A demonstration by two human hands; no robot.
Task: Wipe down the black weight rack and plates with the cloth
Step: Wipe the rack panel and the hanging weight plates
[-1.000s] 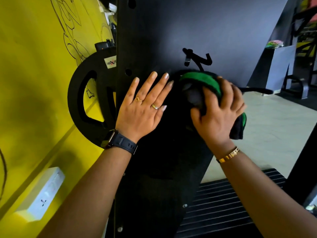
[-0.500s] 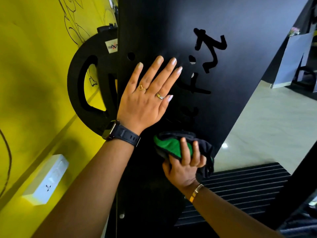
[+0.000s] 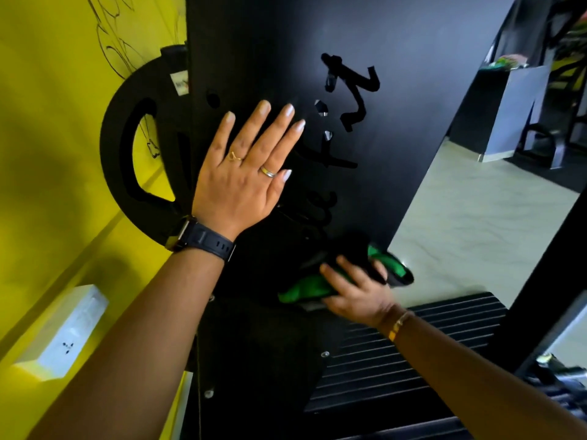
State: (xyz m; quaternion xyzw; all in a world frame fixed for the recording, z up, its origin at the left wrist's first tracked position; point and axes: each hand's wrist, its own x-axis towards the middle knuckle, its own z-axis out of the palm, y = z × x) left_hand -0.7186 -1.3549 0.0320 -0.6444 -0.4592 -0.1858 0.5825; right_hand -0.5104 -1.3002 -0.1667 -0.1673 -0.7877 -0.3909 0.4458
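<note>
Head: cloth [image 3: 301, 289] against black rack [image 3: 397, 42]

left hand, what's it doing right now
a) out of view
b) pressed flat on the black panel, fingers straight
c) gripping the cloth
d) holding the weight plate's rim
b: the left hand lies flat with straight fingers on the black rack panel, while the right hand grips the green and black cloth lower down.

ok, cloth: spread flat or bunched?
Bunched: the cloth is wadded under the right hand, green folds bulging out both sides.
</note>
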